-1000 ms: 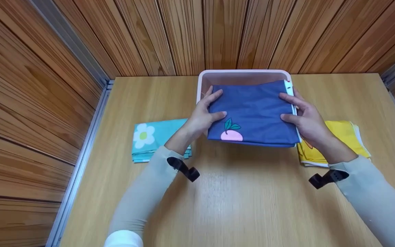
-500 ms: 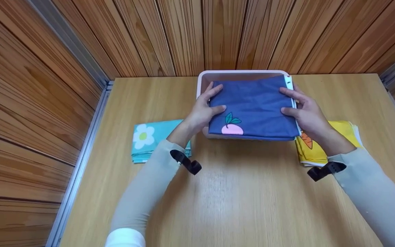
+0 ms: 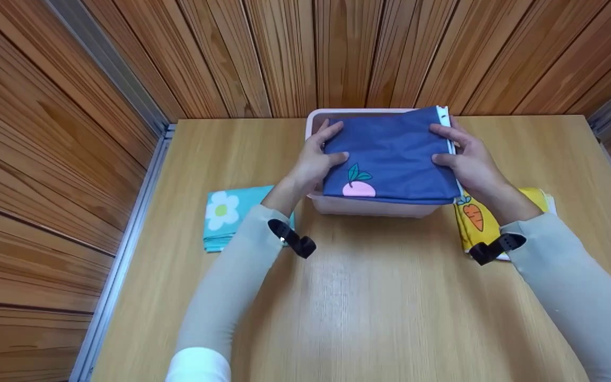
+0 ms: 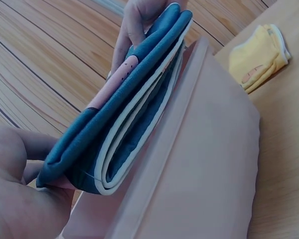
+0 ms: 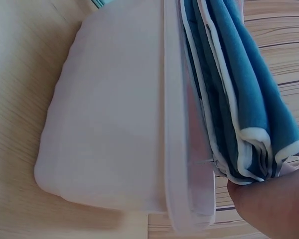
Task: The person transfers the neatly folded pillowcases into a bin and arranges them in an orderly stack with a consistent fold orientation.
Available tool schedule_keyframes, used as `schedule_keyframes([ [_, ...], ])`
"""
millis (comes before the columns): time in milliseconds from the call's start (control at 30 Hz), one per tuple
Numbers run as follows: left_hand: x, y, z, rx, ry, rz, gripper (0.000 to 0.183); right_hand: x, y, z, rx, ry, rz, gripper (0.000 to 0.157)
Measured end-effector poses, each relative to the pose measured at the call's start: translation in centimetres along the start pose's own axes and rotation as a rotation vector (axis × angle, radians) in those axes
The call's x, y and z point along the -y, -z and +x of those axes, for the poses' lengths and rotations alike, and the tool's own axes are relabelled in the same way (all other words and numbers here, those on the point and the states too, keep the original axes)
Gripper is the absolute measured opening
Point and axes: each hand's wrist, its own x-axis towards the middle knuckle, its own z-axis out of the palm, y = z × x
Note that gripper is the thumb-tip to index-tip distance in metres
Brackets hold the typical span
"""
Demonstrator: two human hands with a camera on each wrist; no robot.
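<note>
A folded navy cloth (image 3: 390, 154) with a pink fruit print and white edging is held level over a pale pink plastic bin (image 3: 374, 208). My left hand (image 3: 313, 159) grips its left side, thumb on top and some fingers out of sight beneath. On the right side my right hand (image 3: 472, 159) grips it the same way. In the left wrist view the layered folds of the cloth (image 4: 134, 99) show just above the rim of the bin (image 4: 199, 134). The right wrist view has the cloth's white-edged layers (image 5: 239, 109) close beside the bin's rim (image 5: 175, 124).
A folded turquoise cloth (image 3: 223, 212) with a white flower lies left of the bin, partly behind my left forearm. Right of it is a folded yellow cloth (image 3: 473, 217) with a carrot print, partly under my right wrist. A wood-panelled wall (image 3: 337, 53) rises behind the table (image 3: 369, 297).
Both hands have moved forward, away from me, carrying the navy cloth further over the bin. More of the bin's front wall now shows below the cloth. The turquoise and yellow cloths have stayed put.
</note>
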Motion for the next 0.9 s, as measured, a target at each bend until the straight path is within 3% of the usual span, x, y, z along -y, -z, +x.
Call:
schedule_keyframes([
  [633, -0.1, 0.2, 1.6, -0.025, 0.026, 0.084, 0.063, 0.1, -0.1, 2.5, -0.015, -0.038, -0.010, 0.062],
  [900, 0.4, -0.2, 2.9, -0.070, 0.019, 0.129, 0.060, 0.0, -0.5, 3.5, -0.054, -0.134, -0.039, 0.062],
])
